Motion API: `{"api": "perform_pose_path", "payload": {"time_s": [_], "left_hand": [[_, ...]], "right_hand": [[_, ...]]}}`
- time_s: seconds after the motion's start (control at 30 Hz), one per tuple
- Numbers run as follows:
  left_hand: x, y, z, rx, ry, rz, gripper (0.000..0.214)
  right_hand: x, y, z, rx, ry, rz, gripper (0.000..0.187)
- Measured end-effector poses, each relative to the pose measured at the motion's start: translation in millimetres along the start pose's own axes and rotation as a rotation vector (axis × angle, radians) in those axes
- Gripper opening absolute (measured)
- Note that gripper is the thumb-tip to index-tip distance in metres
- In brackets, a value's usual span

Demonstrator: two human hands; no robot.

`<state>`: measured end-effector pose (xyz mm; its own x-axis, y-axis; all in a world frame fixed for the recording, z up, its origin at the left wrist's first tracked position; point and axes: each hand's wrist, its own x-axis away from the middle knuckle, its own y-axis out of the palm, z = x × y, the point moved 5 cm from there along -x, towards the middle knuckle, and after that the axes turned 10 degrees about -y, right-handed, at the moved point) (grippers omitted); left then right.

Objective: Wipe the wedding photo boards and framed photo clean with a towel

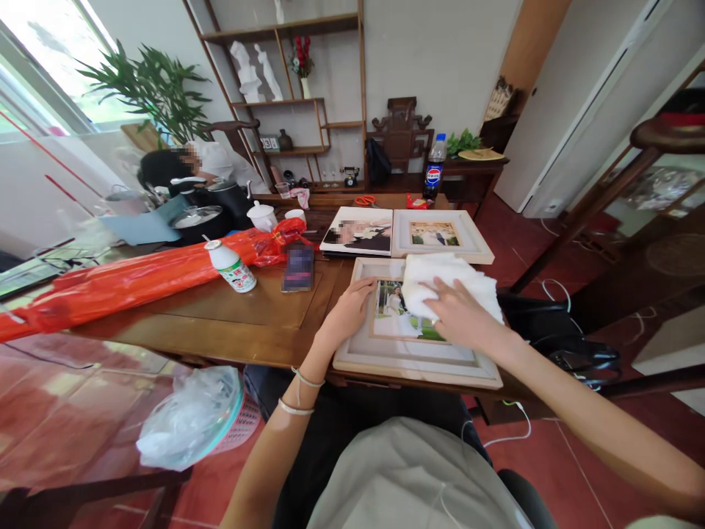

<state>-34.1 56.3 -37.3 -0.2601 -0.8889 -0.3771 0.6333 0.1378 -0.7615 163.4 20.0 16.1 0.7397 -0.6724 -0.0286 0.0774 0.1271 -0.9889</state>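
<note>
A light wooden picture frame (pixel 418 373) lies flat at the table's near edge, with a wedding photo (pixel 390 301) in its middle. On its left side rests my left hand (pixel 348 308), holding the frame with the fingers over the side rail. My right hand (pixel 454 312) presses a folded white wipe (pixel 468 283) onto the glass, its fingers partly spread; whether this is cloth or paper I cannot tell. The wipe and hand hide the photo's upper right. Just behind lie a second picture frame (pixel 479 246) with a couple's photo and a white-edged photo album or panel (pixel 358 228).
Left on the table (pixel 264 323) are a phone (pixel 297 268), a white bottle (pixel 231 266) and a long red plastic-wrapped bundle (pixel 137 275). A cola bottle (pixel 435 167) and orange scissors (pixel 365 200) stand or lie farther back. A person (pixel 220 162) sits far left. A bagged basket (pixel 236 419) is on the floor.
</note>
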Motion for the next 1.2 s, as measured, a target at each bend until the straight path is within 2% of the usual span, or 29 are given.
{"api": "perform_pose_path", "payload": {"time_s": [0.13,0.23,0.33,0.53,0.63,0.73,0.9,1.0,1.1,1.2], "left_hand": [[1,0.8,-1,0.006,0.013,0.007,0.040],[0,0.5,-1,0.003,0.024,0.002,0.039],[0,-0.5,-1,0.000,0.035,-0.006,0.038],[0,-2.6,2,0.004,0.052,-0.003,0.036],[0,-2.8,2,0.015,0.040,0.008,0.034],[0,-2.8,2,0.039,0.019,0.018,0.034],[0,-2.5,3,0.031,0.007,0.025,0.033],[0,-2.1,3,0.032,0.012,0.026,0.033],[0,-1.7,3,0.028,0.028,0.014,0.034],[0,-2.3,3,0.024,0.034,0.003,0.034]], "right_hand": [[44,-14,-57,-0.172,-0.085,-0.046,0.042],[63,-14,-78,-0.237,-0.085,-0.004,0.045],[56,-3,-68,-0.228,-0.041,0.037,0.041],[6,10,15,-0.062,0.056,0.140,0.035],[-12,11,38,-0.029,0.059,0.159,0.033],[-11,8,22,-0.079,-0.005,0.106,0.032],[31,-7,-52,-0.234,-0.057,-0.022,0.041],[51,-11,-83,-0.304,-0.097,0.011,0.041],[48,-4,-81,-0.287,-0.101,0.046,0.039],[27,7,-45,-0.199,-0.028,0.067,0.037]]}}
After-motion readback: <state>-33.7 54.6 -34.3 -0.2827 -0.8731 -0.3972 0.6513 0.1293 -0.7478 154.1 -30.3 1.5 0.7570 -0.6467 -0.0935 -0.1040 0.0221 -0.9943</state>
